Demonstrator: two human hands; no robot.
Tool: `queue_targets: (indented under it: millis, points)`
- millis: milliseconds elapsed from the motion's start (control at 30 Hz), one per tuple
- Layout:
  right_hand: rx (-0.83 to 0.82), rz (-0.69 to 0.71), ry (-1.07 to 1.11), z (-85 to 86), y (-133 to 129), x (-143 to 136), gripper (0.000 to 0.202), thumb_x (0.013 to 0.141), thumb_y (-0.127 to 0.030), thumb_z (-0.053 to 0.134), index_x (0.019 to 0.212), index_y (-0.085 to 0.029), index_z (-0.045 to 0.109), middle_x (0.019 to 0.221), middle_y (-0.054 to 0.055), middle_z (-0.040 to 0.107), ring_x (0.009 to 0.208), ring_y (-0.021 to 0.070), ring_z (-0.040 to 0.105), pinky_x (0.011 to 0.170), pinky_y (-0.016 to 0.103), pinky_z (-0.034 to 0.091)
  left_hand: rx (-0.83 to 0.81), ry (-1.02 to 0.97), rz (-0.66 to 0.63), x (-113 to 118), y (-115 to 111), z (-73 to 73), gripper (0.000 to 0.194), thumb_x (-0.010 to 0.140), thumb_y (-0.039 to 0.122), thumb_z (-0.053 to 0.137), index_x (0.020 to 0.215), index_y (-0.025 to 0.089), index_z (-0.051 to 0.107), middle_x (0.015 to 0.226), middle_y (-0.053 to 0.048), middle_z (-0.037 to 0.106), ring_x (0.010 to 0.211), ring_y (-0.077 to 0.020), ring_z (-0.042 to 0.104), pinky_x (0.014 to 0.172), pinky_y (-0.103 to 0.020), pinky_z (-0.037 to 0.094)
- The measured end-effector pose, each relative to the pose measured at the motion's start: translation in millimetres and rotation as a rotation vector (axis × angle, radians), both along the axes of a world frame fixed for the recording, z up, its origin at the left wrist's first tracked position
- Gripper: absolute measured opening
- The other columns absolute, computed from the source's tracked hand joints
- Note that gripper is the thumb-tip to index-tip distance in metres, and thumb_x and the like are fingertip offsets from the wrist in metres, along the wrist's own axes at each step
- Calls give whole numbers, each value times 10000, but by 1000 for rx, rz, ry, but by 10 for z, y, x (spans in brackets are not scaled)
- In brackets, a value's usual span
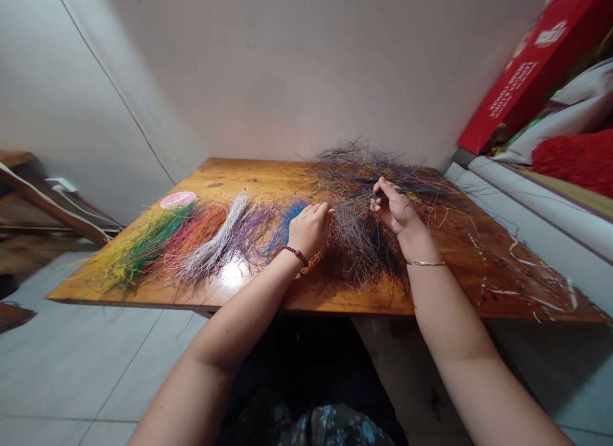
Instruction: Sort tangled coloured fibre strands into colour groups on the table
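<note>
Over the middle of the wooden table (268, 171), my left hand (310, 230) is closed, its fingers curled together; whatever it may hold is too thin or hidden to make out. My right hand (396, 211) pinches thin grey strands that run left from its fingertips. Beneath and between both hands spreads a loose heap of grey strands (354, 235). Behind it lies a tangled pile of dark, mixed-colour strands (373, 161). Blue strands (290, 219) lie just left of my left hand, with orange-yellow ones (313, 262) partly under its wrist.
Purple strands (256, 232), a white bundle (218, 238), orange-red strands (191, 238), green strands (153, 245) and yellow strands (124, 248) lie leftward. A pink round object (178, 199) sits behind them. White ribbon scraps (531, 296) lie right, below a red box (531, 69).
</note>
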State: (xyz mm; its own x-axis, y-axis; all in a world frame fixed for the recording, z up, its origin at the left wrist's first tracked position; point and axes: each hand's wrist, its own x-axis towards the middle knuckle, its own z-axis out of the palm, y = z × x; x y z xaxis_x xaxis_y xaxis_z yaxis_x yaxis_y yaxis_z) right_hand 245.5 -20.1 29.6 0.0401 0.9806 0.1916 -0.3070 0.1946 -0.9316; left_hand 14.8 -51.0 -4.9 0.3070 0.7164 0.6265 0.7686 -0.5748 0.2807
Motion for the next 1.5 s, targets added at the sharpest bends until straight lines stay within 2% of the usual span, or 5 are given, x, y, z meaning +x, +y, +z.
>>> queue_targets:
  millis: [233,500,1000,1333,1500]
  points:
    - [6,12,-39,3,-32,-70,392,734,-546,813,729,-209,612,594,-59,511,453,37,507,417,149,440,-73,-45,-13,6,8,1,381,1064,442,315,886,220,569,850,-73,685,768,-193,619,611,-279,329]
    - [-57,-108,-8,14,8,5,376,759,-537,797,731,-215,605,561,-55,510,448,41,506,411,131,432,-184,-367,-148,-16,100,9,528,1037,573,313,720,207,523,665,-24,598,615,-153,533,596,-273,343]
    - [-38,-172,91,-50,125,150,394,707,-550,831,732,-215,624,551,-60,501,462,37,488,399,129,422,-305,-672,-174,19,226,-38,545,1014,615,343,675,204,458,637,-10,496,617,-143,468,610,-273,365]
    - [-41,-162,163,-58,175,239,406,704,-545,834,759,-224,591,536,-76,477,454,40,480,406,134,416,-820,-1359,-483,26,127,165,383,1013,408,524,715,174,470,630,47,372,491,-62,308,444,-161,238]
    - [-75,-202,186,-51,197,259,394,737,-532,813,758,-227,565,525,-83,464,434,42,460,412,149,425,-1153,-1631,-710,-69,113,245,374,1048,353,441,714,184,433,598,49,327,484,-77,348,428,-153,272]
